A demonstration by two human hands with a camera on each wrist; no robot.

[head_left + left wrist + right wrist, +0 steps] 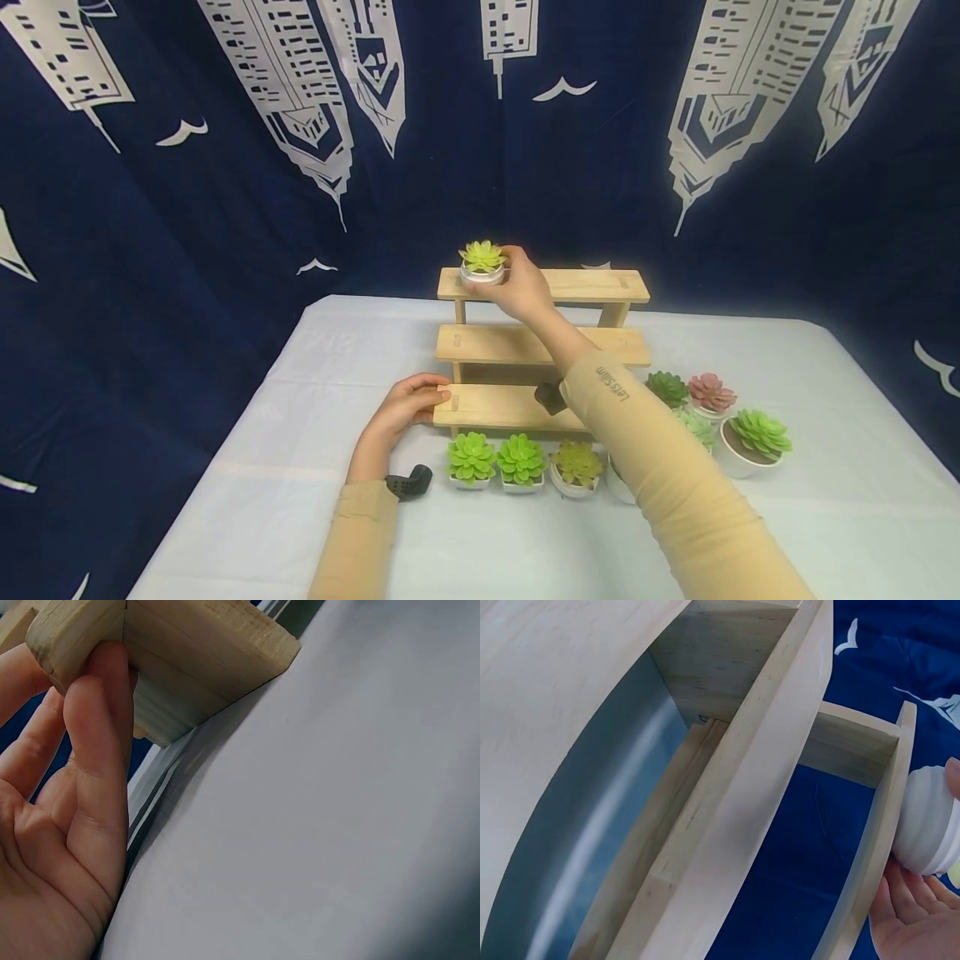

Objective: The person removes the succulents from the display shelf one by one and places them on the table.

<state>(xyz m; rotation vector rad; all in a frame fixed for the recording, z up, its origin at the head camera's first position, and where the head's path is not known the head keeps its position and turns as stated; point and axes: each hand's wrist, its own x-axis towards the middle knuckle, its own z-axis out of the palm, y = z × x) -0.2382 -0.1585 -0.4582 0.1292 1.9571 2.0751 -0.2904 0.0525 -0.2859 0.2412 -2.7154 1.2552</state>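
My right hand (527, 288) holds a small potted succulent (482, 257) with yellow-green leaves at the left end of the top board. In the right wrist view its ribbed white pot (922, 821) is right against that board, with fingers around it; whether it bears its weight there I cannot tell. A three-step wooden stand (517, 407) is under both hands. At the left end of its lowest board, my left hand (405, 408) grips the corner, thumb above. The left wrist view shows fingertips (86, 697) pressed to the board's wood.
In front of the stand a row of succulents includes two bright green ones (470, 458) and an olive one (576, 467). More stand at the right, among them a pink one (711, 393) and a green one (759, 435). My right sleeve (660, 467) partly covers some. Behind hangs a dark blue curtain (525, 183).
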